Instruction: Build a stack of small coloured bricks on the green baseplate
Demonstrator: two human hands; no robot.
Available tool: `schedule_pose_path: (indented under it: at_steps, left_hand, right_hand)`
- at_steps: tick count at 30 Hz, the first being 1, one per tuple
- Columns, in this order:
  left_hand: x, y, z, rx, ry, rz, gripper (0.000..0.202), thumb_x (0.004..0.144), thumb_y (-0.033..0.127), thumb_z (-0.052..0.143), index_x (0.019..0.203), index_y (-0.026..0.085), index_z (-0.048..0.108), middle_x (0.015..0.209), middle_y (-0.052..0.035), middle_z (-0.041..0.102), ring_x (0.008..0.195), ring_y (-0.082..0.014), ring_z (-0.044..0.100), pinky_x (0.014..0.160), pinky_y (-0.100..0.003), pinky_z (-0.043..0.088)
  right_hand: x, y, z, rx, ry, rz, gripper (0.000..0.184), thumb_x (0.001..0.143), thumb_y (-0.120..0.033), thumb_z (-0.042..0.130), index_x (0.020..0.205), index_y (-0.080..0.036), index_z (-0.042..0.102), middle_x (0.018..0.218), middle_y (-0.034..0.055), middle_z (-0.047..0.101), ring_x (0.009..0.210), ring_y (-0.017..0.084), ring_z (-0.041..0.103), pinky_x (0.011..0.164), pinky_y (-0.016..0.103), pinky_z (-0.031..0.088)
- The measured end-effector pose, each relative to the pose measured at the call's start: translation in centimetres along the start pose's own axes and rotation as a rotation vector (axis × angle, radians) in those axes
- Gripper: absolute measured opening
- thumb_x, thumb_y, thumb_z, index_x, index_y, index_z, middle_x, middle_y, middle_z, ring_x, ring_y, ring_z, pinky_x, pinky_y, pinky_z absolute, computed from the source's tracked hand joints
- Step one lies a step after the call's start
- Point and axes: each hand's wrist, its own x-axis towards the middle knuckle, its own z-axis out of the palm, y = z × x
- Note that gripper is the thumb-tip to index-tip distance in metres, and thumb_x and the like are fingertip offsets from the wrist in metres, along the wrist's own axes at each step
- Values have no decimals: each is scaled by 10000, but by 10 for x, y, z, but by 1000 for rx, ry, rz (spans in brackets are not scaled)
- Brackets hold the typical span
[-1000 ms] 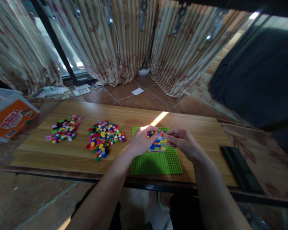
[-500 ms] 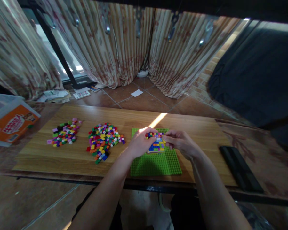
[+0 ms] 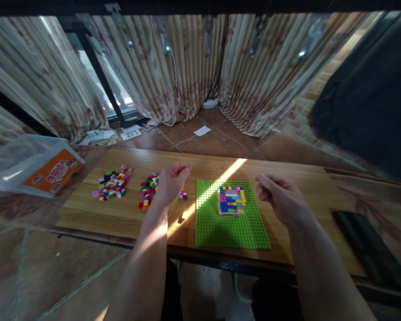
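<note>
Between curled left hand (image 3: 170, 182), grip unclear, and slack-fingered right hand (image 3: 281, 199) lies brick stack (image 3: 231, 200).

The baseplate (image 3: 230, 225) is lime green, dotted all over with studs. The brick block (image 3: 231, 200) on it is a patchwork of blue, yellow, magenta, green and red. The middle brick pile (image 3: 149, 191) and the left brick pile (image 3: 112, 189) both mix red, yellow, green, pink, white and black. The counter (image 3: 120, 216) is honey-brown wood grain. Off its left edge sits an orange box (image 3: 53, 171), and by the right edge a black slab (image 3: 367, 249). The curtains (image 3: 173, 67) are beige-striped with rusty blotches.
</note>
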Motion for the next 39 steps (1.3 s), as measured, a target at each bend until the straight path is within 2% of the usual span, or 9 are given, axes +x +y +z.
schedule_pose_path:
  at_steps: [4, 7, 11, 12, 15, 18, 24, 33, 39]
  left_hand:
    - [4, -9, -32, 98, 129, -31, 186, 749, 245, 601, 864, 140, 704, 722, -12, 690, 659, -127, 600, 640, -233, 460]
    - [5, -15, -43, 142, 193, -31, 181, 744, 238, 604, 855, 139, 708, 730, -13, 690, 673, -126, 605, 646, -227, 455]
    - [7, -15, -52, 79, 311, -42, 210, 743, 244, 598, 878, 123, 704, 749, -31, 690, 661, -123, 598, 637, -229, 459]
    - [8, -14, -54, 48, 341, -46, 213, 742, 241, 593, 879, 119, 701, 745, -33, 687, 648, -120, 593, 628, -227, 458]
    - [8, -11, -58, -19, 376, -62, 204, 740, 229, 581, 866, 114, 693, 709, -25, 674, 615, -110, 578, 608, -220, 455]
    - [6, -11, -61, -10, 351, -56, 181, 732, 224, 588, 835, 122, 696, 693, -18, 671, 619, -111, 581, 612, -218, 459]
    - [5, -13, -60, 3, 307, -13, 168, 743, 244, 587, 806, 138, 699, 707, -11, 668, 648, -119, 583, 627, -222, 454]
    - [-3, -8, -32, 88, 119, 40, 184, 771, 285, 591, 830, 154, 706, 705, -20, 686, 660, -141, 598, 633, -240, 459]
    - [0, -12, -25, 149, 93, 52, 199, 775, 286, 587, 851, 153, 713, 759, -44, 714, 688, -153, 623, 642, -250, 479]
  right_hand:
    - [-15, -18, 18, 27, 12, -186, 206, 786, -399, 694, 718, -216, 627, 587, -13, 536, 502, 103, 440, 452, 248, 346]
    - [-38, -35, 49, -22, -159, -284, 162, 829, -352, 648, 722, -231, 642, 565, -15, 545, 499, 113, 468, 484, 261, 382]
    - [-66, -38, 101, -394, -506, -329, 128, 878, -330, 591, 855, -238, 676, 676, 6, 653, 603, 150, 589, 554, 273, 423]
    - [-69, -34, 113, -511, -537, -337, 111, 879, -305, 594, 882, -234, 680, 713, 10, 675, 631, 157, 608, 583, 277, 432]
    - [-73, -17, 139, -857, -535, -356, 113, 881, -247, 587, 925, -197, 678, 835, 58, 707, 746, 205, 654, 682, 309, 454]
    - [-71, 2, 152, -1084, -504, -375, 148, 894, -225, 560, 982, -153, 656, 942, 116, 706, 874, 256, 669, 734, 323, 462]
    - [-69, 18, 160, -1186, -486, -363, 126, 903, -179, 506, 920, -167, 631, 911, 115, 703, 847, 233, 673, 695, 288, 454]
    - [-73, -30, 127, -650, -421, -411, 125, 864, -151, 532, 920, -199, 632, 825, 34, 691, 696, 149, 624, 653, 258, 443]
    - [-70, -21, 122, -646, -436, -435, 176, 850, -121, 507, 945, -192, 636, 803, 40, 689, 682, 154, 617, 638, 266, 437]
